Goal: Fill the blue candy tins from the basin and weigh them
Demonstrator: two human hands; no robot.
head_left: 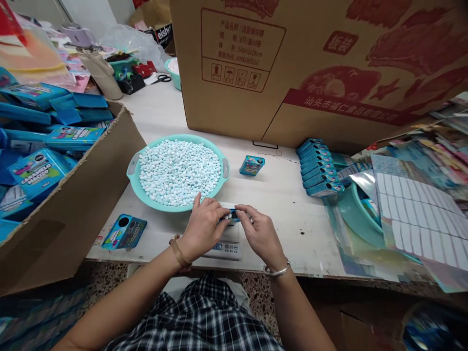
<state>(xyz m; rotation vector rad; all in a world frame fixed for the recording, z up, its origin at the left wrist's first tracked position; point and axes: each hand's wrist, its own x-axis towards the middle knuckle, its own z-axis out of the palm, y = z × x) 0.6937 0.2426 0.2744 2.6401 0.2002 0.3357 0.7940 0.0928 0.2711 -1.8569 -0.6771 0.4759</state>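
Note:
A small blue candy tin point(234, 215) stands at the kitchen scale point(224, 249), mostly covered by my fingers. My left hand point(205, 222) is closed at the tin's left side, with small pale candies point(229, 216) showing at its fingertips. From the right, my right hand point(260, 233) is closed on the tin's rim; a bit of white shows between its fingers. Right behind my left hand sits a turquoise basin point(171, 208) heaped with pale blue and white candies point(179, 170). The scale's display is partly hidden by my left wrist.
One blue tin point(252, 165) stands beyond my hands, another tin point(125, 232) lies front left. A row of tins point(319, 168) stands at right, beside a turquoise tub point(360, 214). A tin-filled cardboard box point(120, 141) borders the left; a large carton point(234, 107) blocks the back.

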